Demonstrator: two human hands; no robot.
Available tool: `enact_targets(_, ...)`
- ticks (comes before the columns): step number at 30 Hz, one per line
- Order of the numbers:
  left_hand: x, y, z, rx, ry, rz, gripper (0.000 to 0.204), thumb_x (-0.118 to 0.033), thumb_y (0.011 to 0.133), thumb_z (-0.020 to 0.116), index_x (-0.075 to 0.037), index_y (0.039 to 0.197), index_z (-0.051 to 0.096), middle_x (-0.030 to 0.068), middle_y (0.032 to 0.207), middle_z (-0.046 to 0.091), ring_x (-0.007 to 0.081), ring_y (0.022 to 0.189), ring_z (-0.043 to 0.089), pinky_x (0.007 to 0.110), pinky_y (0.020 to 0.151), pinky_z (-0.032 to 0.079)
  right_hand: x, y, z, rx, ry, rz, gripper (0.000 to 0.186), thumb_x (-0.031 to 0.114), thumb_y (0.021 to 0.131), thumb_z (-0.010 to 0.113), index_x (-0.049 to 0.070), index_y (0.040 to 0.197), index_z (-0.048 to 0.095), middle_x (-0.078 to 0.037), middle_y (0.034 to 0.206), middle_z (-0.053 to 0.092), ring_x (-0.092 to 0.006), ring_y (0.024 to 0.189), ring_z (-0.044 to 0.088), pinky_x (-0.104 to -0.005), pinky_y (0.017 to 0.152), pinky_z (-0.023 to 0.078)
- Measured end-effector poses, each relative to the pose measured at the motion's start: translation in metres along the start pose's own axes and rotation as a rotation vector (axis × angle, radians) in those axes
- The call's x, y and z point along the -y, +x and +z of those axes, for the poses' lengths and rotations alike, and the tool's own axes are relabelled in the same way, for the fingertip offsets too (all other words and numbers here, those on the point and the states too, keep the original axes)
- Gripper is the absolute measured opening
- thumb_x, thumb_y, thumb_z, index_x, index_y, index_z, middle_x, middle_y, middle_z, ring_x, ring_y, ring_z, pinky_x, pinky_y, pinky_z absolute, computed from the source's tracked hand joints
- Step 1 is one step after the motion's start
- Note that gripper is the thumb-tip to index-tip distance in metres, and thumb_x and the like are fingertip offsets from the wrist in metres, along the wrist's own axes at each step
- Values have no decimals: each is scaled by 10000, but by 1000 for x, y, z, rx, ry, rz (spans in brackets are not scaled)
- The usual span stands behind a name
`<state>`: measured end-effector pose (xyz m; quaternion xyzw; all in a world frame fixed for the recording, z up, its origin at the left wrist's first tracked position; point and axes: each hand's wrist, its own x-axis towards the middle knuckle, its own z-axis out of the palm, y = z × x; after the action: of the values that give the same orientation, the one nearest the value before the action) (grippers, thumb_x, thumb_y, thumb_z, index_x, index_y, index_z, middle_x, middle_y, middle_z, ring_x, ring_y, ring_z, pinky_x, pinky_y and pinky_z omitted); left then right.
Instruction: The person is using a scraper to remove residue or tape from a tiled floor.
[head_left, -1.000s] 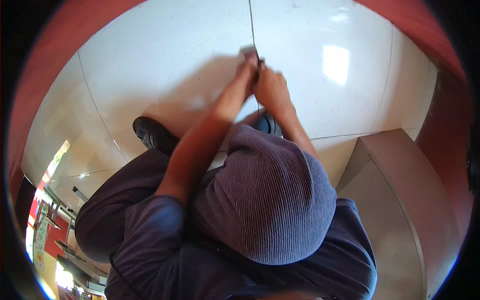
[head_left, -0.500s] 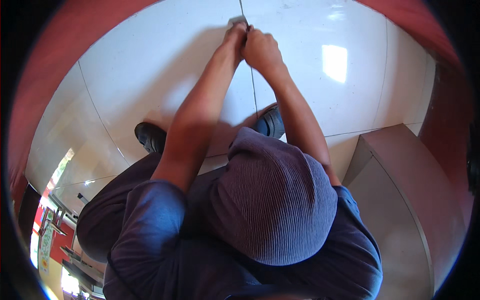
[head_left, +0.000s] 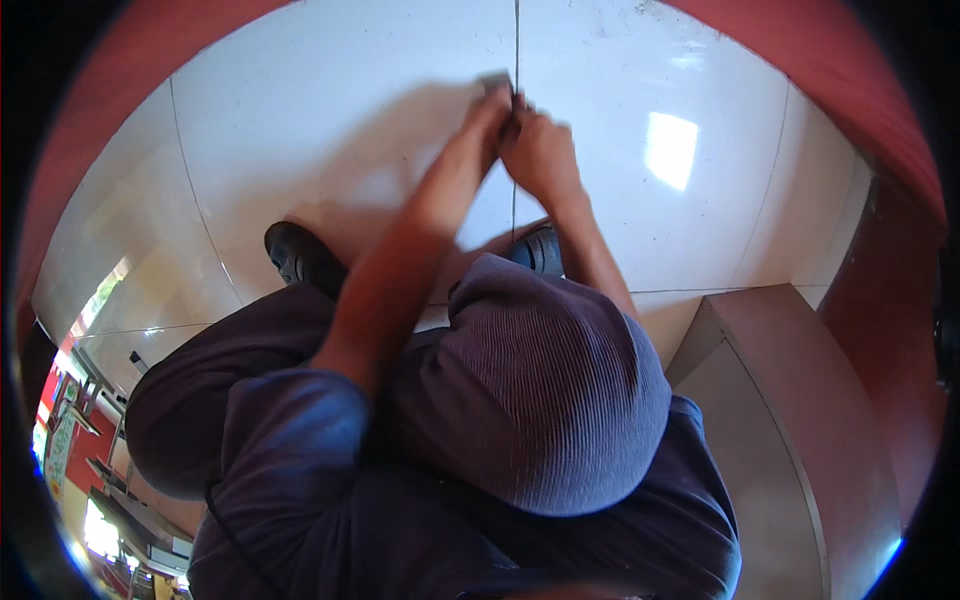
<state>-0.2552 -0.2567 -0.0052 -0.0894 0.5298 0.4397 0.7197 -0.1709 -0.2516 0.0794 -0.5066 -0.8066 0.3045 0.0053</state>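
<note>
My left hand [head_left: 487,112] and my right hand [head_left: 543,155] are pressed close together over the white tiled floor, beyond my shoes. Both are closed. At the far side of my left fist juts a small, flat grey piece [head_left: 494,79], its kind too blurred to tell. Between the two fists shows a narrow dark thing [head_left: 516,104], mostly hidden by the fingers. My right fingers curl against it, and what they grip cannot be made out. The hands cast a soft shadow leftward on the tiles.
White glossy tiles [head_left: 300,130] with a dark joint pass under my hands. Dark shoes [head_left: 300,255] stand near me. A rounded bulge of ribbed grey cloth [head_left: 560,390] covers the middle. A grey box-like ledge [head_left: 800,390] rises on the right; a red wall [head_left: 880,90] bounds the floor.
My joined hands have drawn a little nearer to me, still closed together. The whole view has shifted slightly, and the grey piece moves along with my left hand.
</note>
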Motion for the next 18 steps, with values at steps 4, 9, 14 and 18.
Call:
enact_targets(4, -28, 14, 0, -33, -19, 58, 326, -321, 948, 391, -106, 753, 539, 49, 673, 547, 186, 621, 543, 330, 600, 449, 3, -19, 13, -54, 83, 39, 266, 173, 867, 454, -23, 884, 632, -289, 809, 620, -478, 740, 604, -525, 727, 496)
enact_targets(9, -38, 25, -6, 96, -43, 205, 277, -329, 928, 456, -122, 766, 546, 38, 681, 547, 169, 631, 541, 331, 611, 445, 2, 47, 7, -34, 70, 57, 250, 169, 841, 485, -38, 814, 624, -286, 785, 617, -472, 705, 600, -524, 680, 495)
enact_targets(14, 53, -9, 7, -268, -334, -128, 414, -430, 961, 364, -129, 712, 501, 40, 609, 489, 156, 563, 485, 311, 550, 431, -15, -47, 18, 19, 92, -16, 459, 164, 825, 503, -58, 1226, 473, -311, 901, 610, -475, 720, 607, -539, 690, 498)
enact_targets(18, -2, 20, 16, 58, -135, 102, 485, -463, 956, 356, -121, 626, 451, 24, 539, 453, 167, 487, 435, 322, 490, 382, -9, 13, -2, 91, 74, 108, 439, 130, 841, 480, -86, 1222, 460, -297, 821, 618, -466, 669, 602, -528, 632, 498)
